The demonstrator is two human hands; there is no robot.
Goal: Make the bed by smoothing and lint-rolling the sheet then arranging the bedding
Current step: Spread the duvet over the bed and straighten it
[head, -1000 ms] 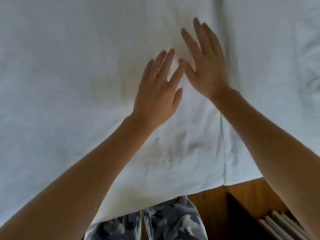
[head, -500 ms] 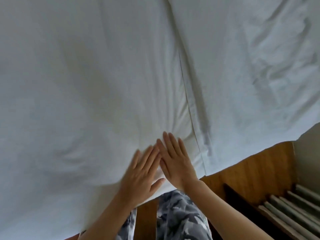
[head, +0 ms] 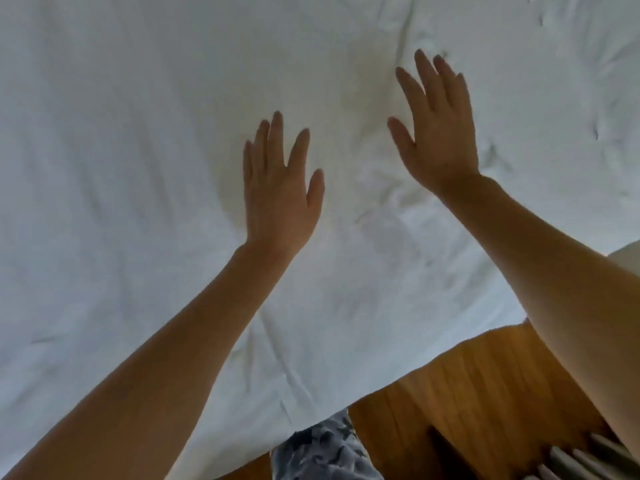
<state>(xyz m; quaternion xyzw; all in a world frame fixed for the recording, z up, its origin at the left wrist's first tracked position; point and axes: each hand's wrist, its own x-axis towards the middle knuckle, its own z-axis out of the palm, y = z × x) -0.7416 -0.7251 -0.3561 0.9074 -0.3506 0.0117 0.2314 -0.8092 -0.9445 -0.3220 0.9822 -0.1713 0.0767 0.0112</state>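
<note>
Both palms were laid flat on the white sheet (head: 138, 168), the left hand (head: 277, 199) and right hand (head: 440, 133) spread, fingers straight. Creases beyond the right hand would best be swept outward with even pressure. The sheet's long axis could not be told; its edge ran diagonally near the wrists.

The sheet (head: 138, 168) runs past three edges, and both forearms are cut off at the frame's bottom.

Warm wooden floor (head: 485, 386) shows at lower right, with pale slats (head: 585, 459) in the corner.
</note>
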